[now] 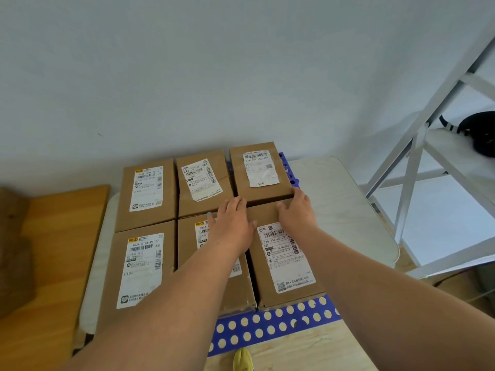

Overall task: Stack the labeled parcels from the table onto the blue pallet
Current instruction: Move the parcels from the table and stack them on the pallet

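Six labeled parcels lie in two rows of three on the blue pallet [270,328], which sits on the pale desk [348,210] against the wall, so the step in hand looks like squaring up the first layer rather than carrying anything. The left hand [230,223] lies flat with straight fingers on the near middle parcel [235,285], reaching toward the far middle parcel [203,183]. The right hand [297,210] rests on the far end of the near right parcel [284,261], fingers spread and touching the near edge of the far right parcel [259,172]; it seems to grip nothing, though the fingertips are partly hidden. Next, I judge, comes closing the seams, then fetching more. A wooden board [53,250] lies off the desk's left edge and a white rack [442,156] stands right; neither blocks the hands.
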Tool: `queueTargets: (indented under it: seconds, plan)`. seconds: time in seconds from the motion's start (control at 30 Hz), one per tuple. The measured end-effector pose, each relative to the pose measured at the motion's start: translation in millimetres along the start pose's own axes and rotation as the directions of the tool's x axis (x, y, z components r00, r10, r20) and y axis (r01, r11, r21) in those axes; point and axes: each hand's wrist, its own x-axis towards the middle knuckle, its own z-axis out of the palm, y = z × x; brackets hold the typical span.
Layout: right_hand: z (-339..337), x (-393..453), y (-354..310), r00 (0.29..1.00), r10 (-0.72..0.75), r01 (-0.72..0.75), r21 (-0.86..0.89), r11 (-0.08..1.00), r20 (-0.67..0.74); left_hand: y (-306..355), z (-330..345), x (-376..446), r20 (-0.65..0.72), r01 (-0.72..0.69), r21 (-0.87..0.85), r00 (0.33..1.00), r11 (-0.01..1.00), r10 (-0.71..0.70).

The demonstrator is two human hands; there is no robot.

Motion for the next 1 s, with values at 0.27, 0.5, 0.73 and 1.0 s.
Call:
queueTargets:
  seconds: [0.27, 0.5, 0.73, 1.0]
  plan:
    - [-20, -25, -11, 0.992, -0.123, 0.123, -0.016, 0.992, -0.002, 5, -20, -15, -0.031, 0.047, 0.008, 0.998, 0.999, -0.046]
    - [-24, -88, -39, 0.936, -0.333, 0.337, -0.021, 0.941, 0.117, -8, -45, -80, -0.19, 0.109, -0.155, 0.972, 0.982, -0.138]
    - [22, -188, -77, 0.79, -0.541, 0.542, 0.085, 0.836, 0.29, -67, -81, -174, -0.329, 0.206, -0.353, 0.886, 0.913, -0.327]
    - [72, -279, -163, 0.644, -0.705, 0.704, 0.129, 0.698, 0.298, -155, -136, -259, -0.535, 0.163, -0.558, 0.679, 0.814, -0.502]
